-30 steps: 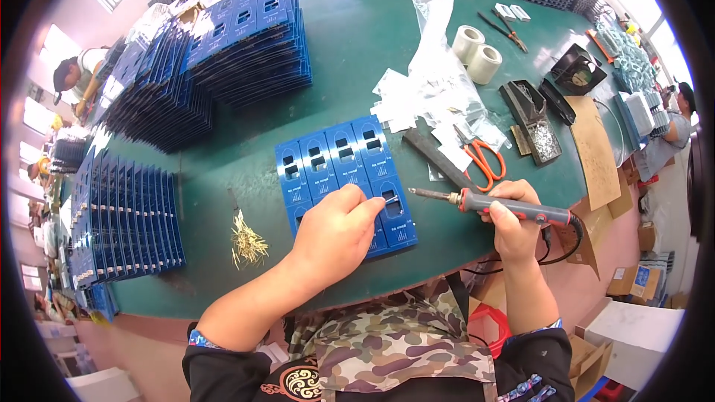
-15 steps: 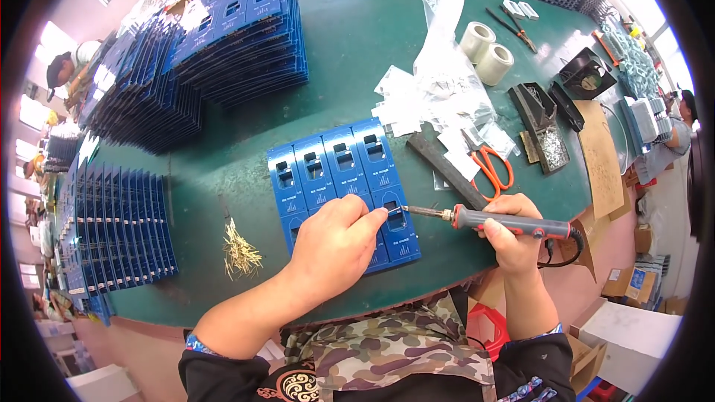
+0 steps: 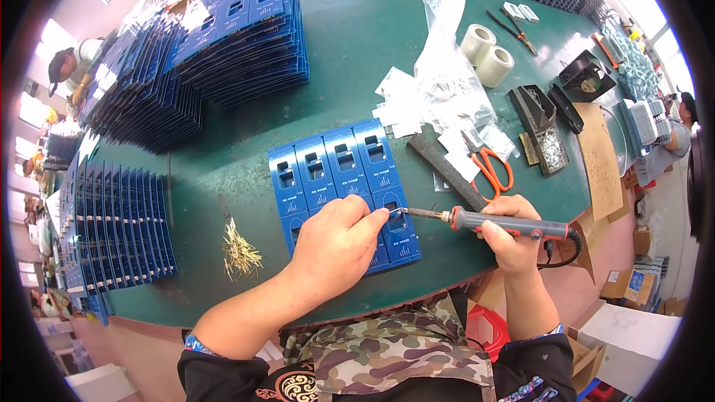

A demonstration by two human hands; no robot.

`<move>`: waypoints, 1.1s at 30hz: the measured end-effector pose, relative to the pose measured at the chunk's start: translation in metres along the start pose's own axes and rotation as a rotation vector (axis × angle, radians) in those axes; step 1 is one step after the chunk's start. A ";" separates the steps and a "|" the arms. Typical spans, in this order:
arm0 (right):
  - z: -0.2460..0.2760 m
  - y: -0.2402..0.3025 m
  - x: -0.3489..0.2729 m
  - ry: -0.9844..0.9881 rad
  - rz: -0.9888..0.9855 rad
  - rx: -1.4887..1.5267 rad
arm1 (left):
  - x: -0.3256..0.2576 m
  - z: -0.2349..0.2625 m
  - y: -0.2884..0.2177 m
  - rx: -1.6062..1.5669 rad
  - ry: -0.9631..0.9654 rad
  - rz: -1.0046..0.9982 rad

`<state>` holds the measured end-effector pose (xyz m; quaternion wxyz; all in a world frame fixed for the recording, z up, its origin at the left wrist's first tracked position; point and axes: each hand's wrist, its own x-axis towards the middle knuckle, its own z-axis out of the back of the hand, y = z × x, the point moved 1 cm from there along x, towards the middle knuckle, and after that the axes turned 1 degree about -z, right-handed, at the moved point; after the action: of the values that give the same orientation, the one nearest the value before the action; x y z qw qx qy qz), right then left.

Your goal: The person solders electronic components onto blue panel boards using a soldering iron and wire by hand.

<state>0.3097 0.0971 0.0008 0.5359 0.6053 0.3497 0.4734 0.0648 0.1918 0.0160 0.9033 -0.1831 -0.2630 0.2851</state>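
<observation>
A blue circuit board panel (image 3: 344,160) with rows of rectangular cut-outs lies on the green table in front of me. Over its lower half, my left hand (image 3: 339,238) is closed in a pinch on a thin silvery wire (image 3: 393,211), most of it hidden by the fingers. My right hand (image 3: 512,234) grips the grey and red handle of a soldering iron (image 3: 477,220). The iron points left, its tip close to the wire's end at a right-hand cut-out; I cannot tell whether they touch.
Stacks of blue panels (image 3: 238,45) and an upright row of them (image 3: 119,223) stand to the left. Thin golden pins (image 3: 240,251) lie nearby. Orange-handled scissors (image 3: 491,173), a dark bar (image 3: 447,171), plastic bags (image 3: 450,82) and white rolls (image 3: 494,66) lie right.
The soldering iron's tip has shifted slightly left, nearer the fingertips of my left hand. Both hands keep their grip and stay nearly in place.
</observation>
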 end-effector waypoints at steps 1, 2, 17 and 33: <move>0.000 0.000 0.000 0.000 0.001 0.000 | 0.000 0.000 0.000 0.000 0.003 0.000; 0.000 -0.001 0.000 -0.003 0.006 -0.001 | 0.000 0.000 0.000 0.000 0.006 0.000; 0.001 -0.001 -0.002 -0.070 -0.002 0.164 | -0.001 0.001 -0.002 -0.011 0.000 -0.004; 0.003 0.000 0.000 0.056 0.116 -0.075 | -0.002 -0.001 -0.003 0.030 0.017 -0.021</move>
<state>0.3124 0.0966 0.0008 0.5199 0.5906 0.3111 0.5330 0.0651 0.1881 0.0161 0.9111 -0.1695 -0.2528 0.2780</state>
